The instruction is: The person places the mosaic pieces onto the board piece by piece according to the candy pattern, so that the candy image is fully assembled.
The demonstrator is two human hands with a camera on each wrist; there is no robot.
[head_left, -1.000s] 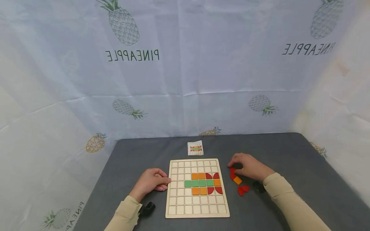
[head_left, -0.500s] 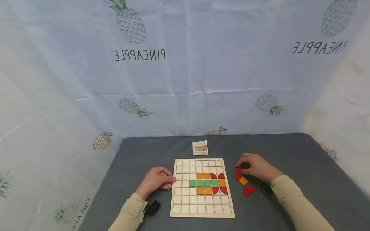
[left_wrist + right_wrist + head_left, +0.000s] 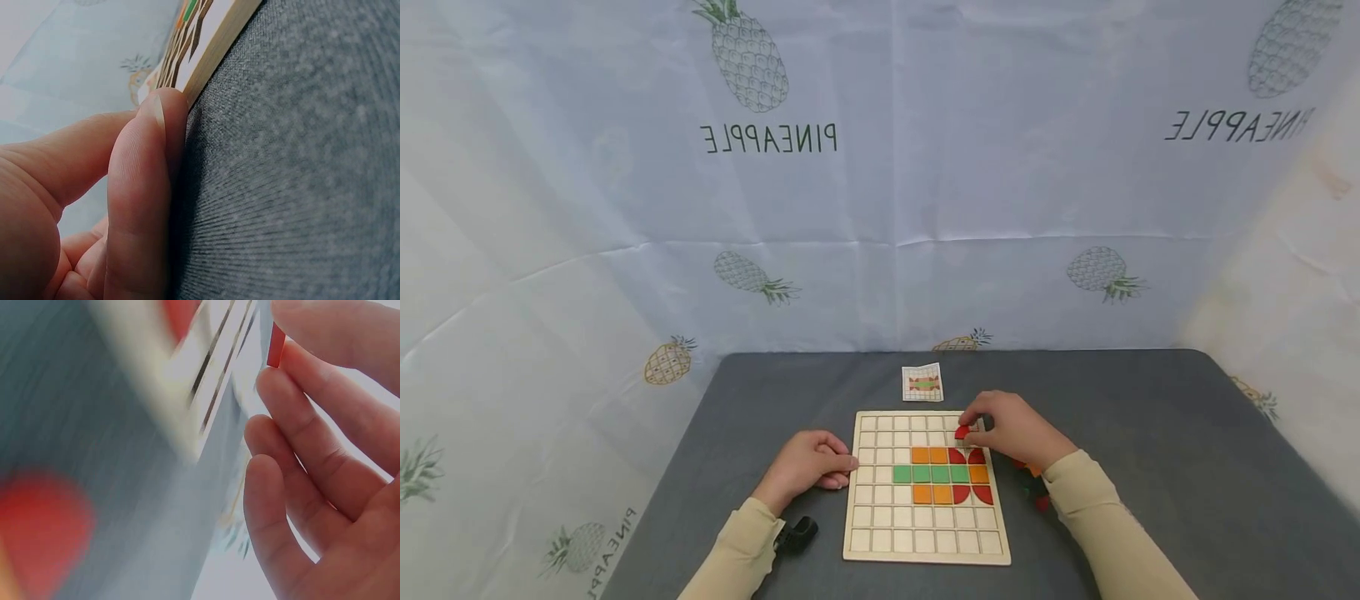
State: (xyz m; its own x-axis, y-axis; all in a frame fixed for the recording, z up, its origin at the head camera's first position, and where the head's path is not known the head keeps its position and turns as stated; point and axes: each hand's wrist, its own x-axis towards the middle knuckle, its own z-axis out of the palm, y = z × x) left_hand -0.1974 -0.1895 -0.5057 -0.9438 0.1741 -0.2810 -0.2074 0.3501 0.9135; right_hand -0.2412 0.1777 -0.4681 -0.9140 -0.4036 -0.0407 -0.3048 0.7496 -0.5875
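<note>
A pale wooden grid board (image 3: 882, 540) lies on the table, with a row of green square tiles (image 3: 931, 474), orange square tiles (image 3: 930, 455) and dark red quarter-circle tiles (image 3: 982, 495) set in its cells. At the board's left edge, my left hand (image 3: 808, 465) has thumb and finger pinching the rim, close up in the left wrist view. Over the board's upper right, my right hand (image 3: 1015, 425) holds a red quarter-circle tile (image 3: 962, 432) between thumb and fingertips. Only a thin red strip of that tile (image 3: 275, 347) shows in the right wrist view.
Loose tiles lie right of the board, partly hidden under the right forearm: an orange tile (image 3: 1034, 470) and a red tile (image 3: 1042, 503) show. Behind the board lies a small printed pattern card (image 3: 922, 383). A pineapple-print cloth (image 3: 880, 183) hangs behind the dark table.
My right hand has left the loose tiles and moved left over the board, carrying a red tile. My left hand has stayed at the board's edge. The head view has shifted slightly.
</note>
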